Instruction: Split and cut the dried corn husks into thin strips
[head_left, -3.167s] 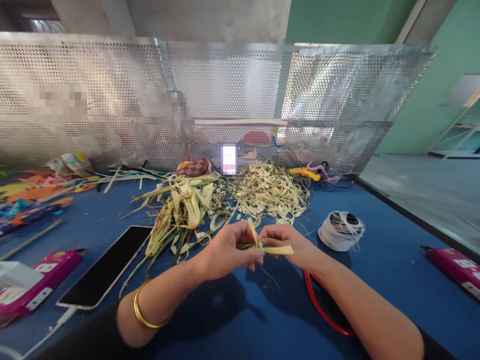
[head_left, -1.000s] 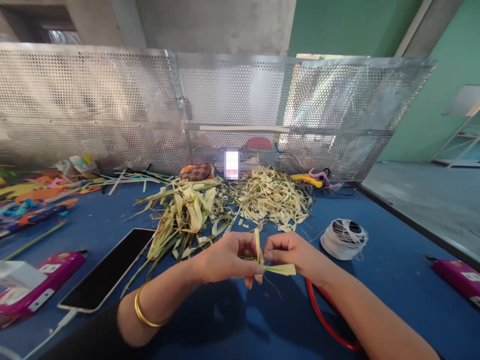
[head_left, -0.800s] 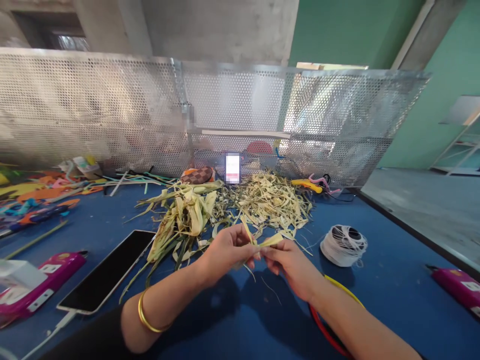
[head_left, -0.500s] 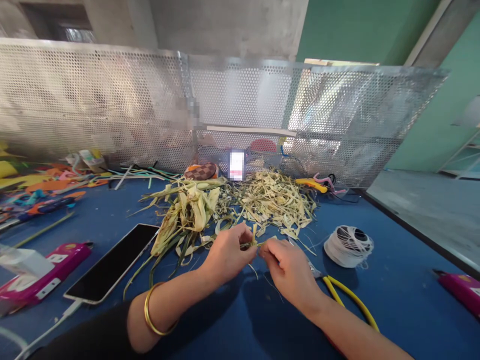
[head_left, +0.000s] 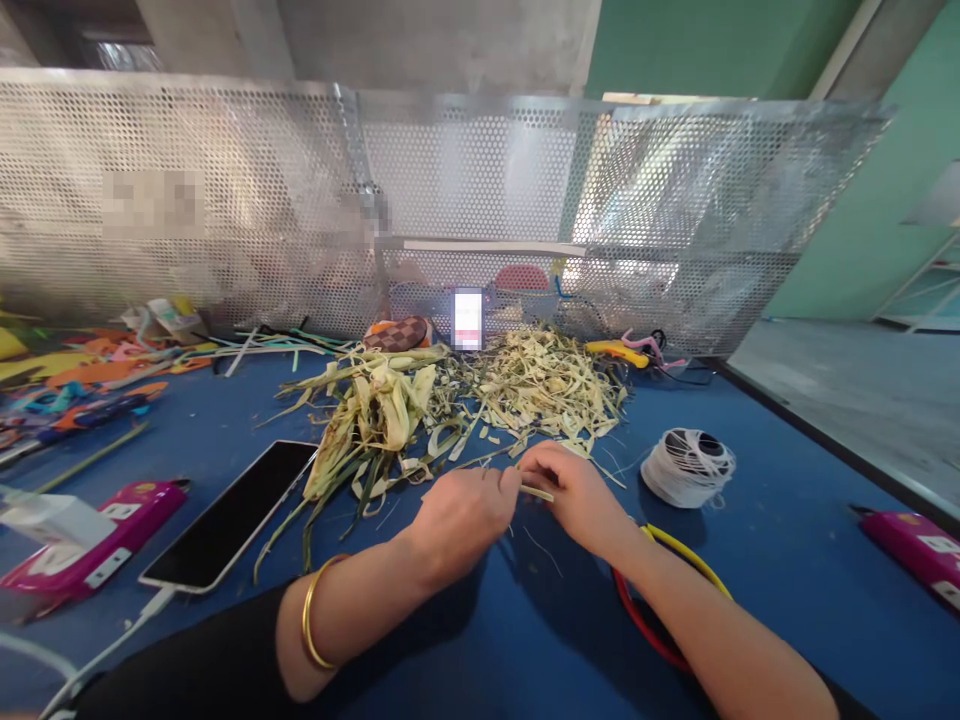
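Note:
Both hands meet low over the blue table [head_left: 750, 560], in front of a heap of leaves. My left hand [head_left: 463, 514], with a gold bangle at its wrist, is curled shut around a thin pale leaf strip [head_left: 537, 493]. My right hand [head_left: 574, 493] pinches the other end of the same strip, fingertips touching the left hand's. Only a short piece of the strip shows between them. A pile of long green-yellow leaves [head_left: 375, 420] lies just beyond the left hand, and a heap of cut pale strips [head_left: 551, 385] lies beyond the right.
A black phone [head_left: 232, 512] on a cable lies at the left, near a pink box [head_left: 90, 540]. A white thread spool [head_left: 686, 465] stands to the right; a red and yellow hoop [head_left: 660, 600] lies under my right forearm. A perforated metal screen [head_left: 225, 210] closes the back.
Both hands have sunk from mid-air down to the table. The strip stood up between the fingers before; now it lies nearly flat and mostly hidden in them.

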